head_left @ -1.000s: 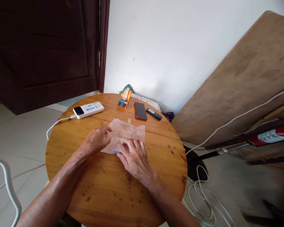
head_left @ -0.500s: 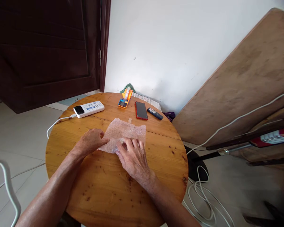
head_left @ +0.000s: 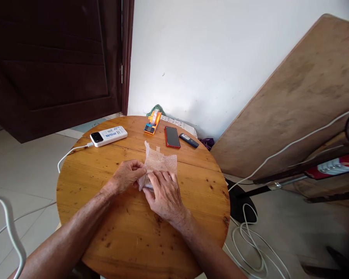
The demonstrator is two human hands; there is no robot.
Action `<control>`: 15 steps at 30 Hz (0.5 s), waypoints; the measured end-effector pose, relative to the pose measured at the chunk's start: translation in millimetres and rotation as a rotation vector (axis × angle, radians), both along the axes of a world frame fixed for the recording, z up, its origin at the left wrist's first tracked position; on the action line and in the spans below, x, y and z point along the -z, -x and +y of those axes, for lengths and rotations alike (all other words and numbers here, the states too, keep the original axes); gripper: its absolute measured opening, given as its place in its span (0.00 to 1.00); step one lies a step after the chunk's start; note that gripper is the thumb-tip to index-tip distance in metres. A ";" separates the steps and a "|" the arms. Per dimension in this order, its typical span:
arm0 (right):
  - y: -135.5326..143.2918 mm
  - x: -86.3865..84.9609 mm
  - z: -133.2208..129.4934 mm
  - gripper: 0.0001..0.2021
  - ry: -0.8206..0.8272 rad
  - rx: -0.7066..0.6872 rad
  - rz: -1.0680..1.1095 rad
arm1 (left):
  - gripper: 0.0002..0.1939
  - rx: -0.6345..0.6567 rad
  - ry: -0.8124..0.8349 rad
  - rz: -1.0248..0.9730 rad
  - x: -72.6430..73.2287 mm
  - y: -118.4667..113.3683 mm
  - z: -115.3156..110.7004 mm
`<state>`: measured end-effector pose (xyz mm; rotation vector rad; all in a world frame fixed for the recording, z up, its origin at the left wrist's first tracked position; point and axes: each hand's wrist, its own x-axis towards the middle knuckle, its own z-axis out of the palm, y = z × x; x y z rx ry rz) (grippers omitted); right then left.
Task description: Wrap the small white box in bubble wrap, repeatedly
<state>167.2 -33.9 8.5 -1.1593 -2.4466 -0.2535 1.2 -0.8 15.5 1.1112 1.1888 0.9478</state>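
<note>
A sheet of bubble wrap [head_left: 161, 161] lies on the round wooden table [head_left: 119, 228], its left side folded inward and its far part spread flat. My left hand [head_left: 128, 175] pinches the folded left edge between thumb and fingers. Curled over the near part of the wrap, my right hand [head_left: 165, 193] presses on a small bundle whose contents are hidden under the plastic. A small strip of tape [head_left: 158, 148] shows at the far edge of the wrap.
A white power bank [head_left: 108, 136] with a cable sits at the back left. Behind the wrap are an orange tape dispenser [head_left: 153, 122], a red-edged phone [head_left: 172, 137] and a dark blue device [head_left: 189, 140]. A white wall rises behind the table.
My left hand has moved right and closed on the wrap's left edge. That side of the sheet is now folded inward. My right hand has stayed nearly in place.
</note>
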 end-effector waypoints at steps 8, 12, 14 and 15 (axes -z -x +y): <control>-8.2 -9.0 3.0 0.03 0.086 -0.059 0.184 | 0.18 0.176 -0.037 0.042 -1.2 2.8 -5.1; -13.7 -7.7 4.4 0.06 0.115 -0.090 0.240 | 0.14 0.176 -0.300 0.312 0.3 -3.4 -11.0; -17.3 -7.7 5.1 0.08 0.120 -0.104 0.276 | 0.11 0.161 -0.452 0.483 1.7 -7.7 -13.9; -19.7 -8.3 5.7 0.08 0.114 -0.103 0.300 | 0.11 0.156 -0.506 0.550 2.5 -9.2 -15.2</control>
